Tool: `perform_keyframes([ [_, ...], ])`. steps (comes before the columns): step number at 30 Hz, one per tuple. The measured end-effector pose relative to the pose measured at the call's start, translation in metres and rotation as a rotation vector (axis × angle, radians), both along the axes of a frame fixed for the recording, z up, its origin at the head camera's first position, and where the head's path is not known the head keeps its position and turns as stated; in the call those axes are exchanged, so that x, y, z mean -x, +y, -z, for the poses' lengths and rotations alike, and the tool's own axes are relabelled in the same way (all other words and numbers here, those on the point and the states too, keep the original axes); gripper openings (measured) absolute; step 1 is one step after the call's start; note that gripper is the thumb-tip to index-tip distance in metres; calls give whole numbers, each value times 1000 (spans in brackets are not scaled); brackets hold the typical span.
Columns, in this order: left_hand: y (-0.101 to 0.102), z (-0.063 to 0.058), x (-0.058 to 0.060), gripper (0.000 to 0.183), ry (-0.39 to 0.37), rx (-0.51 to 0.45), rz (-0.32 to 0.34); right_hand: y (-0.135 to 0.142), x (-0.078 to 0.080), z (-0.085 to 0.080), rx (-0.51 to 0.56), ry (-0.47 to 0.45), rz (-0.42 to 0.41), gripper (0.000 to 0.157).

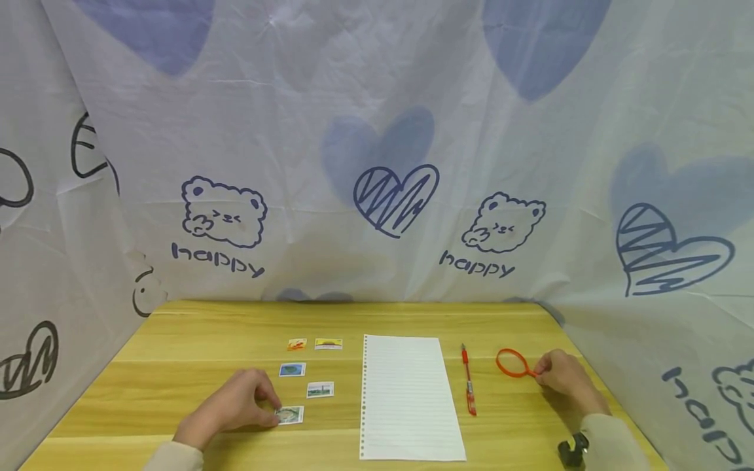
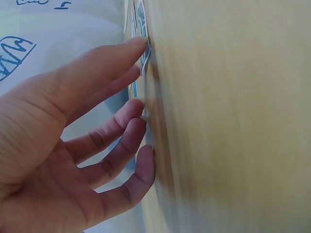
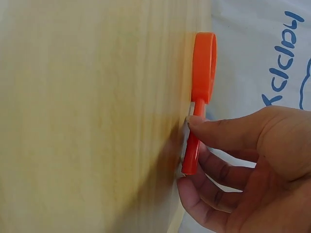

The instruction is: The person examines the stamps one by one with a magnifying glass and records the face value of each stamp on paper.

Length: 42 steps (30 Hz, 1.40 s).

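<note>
Green-toned stamp point(image 1: 292, 415) is held flat-ish on the desk point(image 1: 512, 432), left of centre, toward the near edge. Its left end is pinched between thumb and index of the left hand point(image 1: 232, 405); the other fingers are curved and spaced apart.

Main risk: paper is thin and only one end is gripped, so a crease or torn perforation could be caused by a hard squeeze or a pull against the wood. Too light a pinch, and the stamp could be dropped.

Tower stamp point(image 1: 320, 390) sits just beyond it, blue stamp point(image 1: 292, 369) farther toward the far edge, then red-orange stamp point(image 1: 297, 344) and yellow stamp point(image 1: 328, 343). All loose; any could be shoved out of place by a low sleeve or knuckle.

Orange magnifying glass point(image 3: 199, 104) is pinched by the handle in the right hand point(image 1: 562, 374), near the desk's right edge. Whether the ring is touching wood can't be told. If the handle is rolled in that fingertip grip, the ring could be tipped and the lens scuffed.

Red pen point(image 1: 468, 379) lies between it and the lined sheet point(image 1: 409, 398); it could be rolled, or the sheet skewed, if swept by the ring.
</note>
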<state>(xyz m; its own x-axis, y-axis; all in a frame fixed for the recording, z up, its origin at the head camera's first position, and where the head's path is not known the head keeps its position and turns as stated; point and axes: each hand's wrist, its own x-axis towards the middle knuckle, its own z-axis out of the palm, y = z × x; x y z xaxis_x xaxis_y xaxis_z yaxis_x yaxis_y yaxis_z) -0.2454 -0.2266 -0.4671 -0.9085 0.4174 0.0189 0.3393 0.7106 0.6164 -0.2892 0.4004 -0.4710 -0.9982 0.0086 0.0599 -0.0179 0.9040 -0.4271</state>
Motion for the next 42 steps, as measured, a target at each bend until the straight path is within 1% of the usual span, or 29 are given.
perform_keyframes([
  [3,-2,-1,0,19,4,-1,3,1,-2,-2,32,-15,-12,10],
  [5,-3,-3,-1,22,5,-11,4,2,-3,-5,32,-20,-17,14],
  [9,1,-11,0,30,44,-32,24,1,-3,-17,-27,-6,-26,25],
  [12,13,-18,2,38,78,-38,69,-7,-2,-27,-48,7,-21,31],
  [14,24,-23,3,44,91,-37,101,-15,1,-31,-39,36,-32,31],
  [18,49,-29,4,55,103,-7,153,-35,5,-31,-15,112,-94,28],
  [20,61,-29,5,58,98,6,167,-45,8,-29,4,131,-128,26],
  [25,83,-24,5,65,55,34,187,-70,13,-28,37,96,-210,24],
  [28,94,-21,4,69,51,92,198,-82,16,-27,31,78,-250,20],
  [32,108,-17,6,73,94,183,221,-94,18,-24,14,74,-274,18],
  [34,114,-15,7,73,113,213,225,-98,18,-23,12,69,-285,19],
  [38,123,-11,10,74,119,243,213,-105,20,-18,6,34,-292,21],
  [42,130,-11,10,76,113,283,192,-110,21,-14,0,3,-284,23],
])
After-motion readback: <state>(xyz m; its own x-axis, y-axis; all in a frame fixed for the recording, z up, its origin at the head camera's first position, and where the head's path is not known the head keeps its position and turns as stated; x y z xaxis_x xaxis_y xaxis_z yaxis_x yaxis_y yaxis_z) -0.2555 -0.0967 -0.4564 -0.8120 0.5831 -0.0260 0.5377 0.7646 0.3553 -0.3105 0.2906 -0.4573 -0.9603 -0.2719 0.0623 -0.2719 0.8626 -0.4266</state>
